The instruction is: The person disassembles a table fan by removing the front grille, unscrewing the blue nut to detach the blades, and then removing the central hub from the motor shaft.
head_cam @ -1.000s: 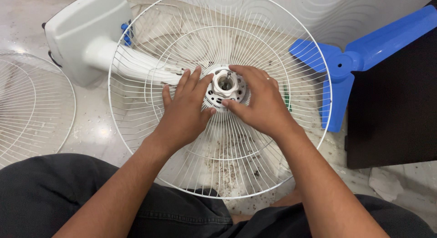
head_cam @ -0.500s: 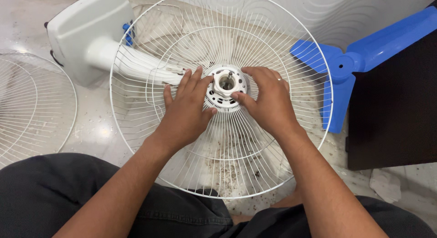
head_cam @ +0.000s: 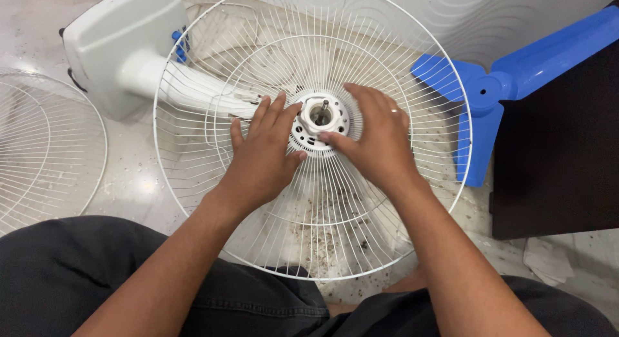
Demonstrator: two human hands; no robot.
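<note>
Round white wire fan guard [head_cam: 309,201] lies over the motor housing, centred before the knees. Left hand [head_cam: 261,159] presses flat, fingers spread, on the wires; right hand [head_cam: 374,140] pinches the white plastic hub nut [head_cam: 320,116]. Guard: probably light, springy, best held near the hub. Blue blade [head_cam: 490,92] crowds the right rim.

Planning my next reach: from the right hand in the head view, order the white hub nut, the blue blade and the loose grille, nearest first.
From the right hand:
1. Hub nut, at the fingers, just left.
2. Blue blade, to the right on the floor.
3. Loose grille, far left, beyond the left hand.
</note>
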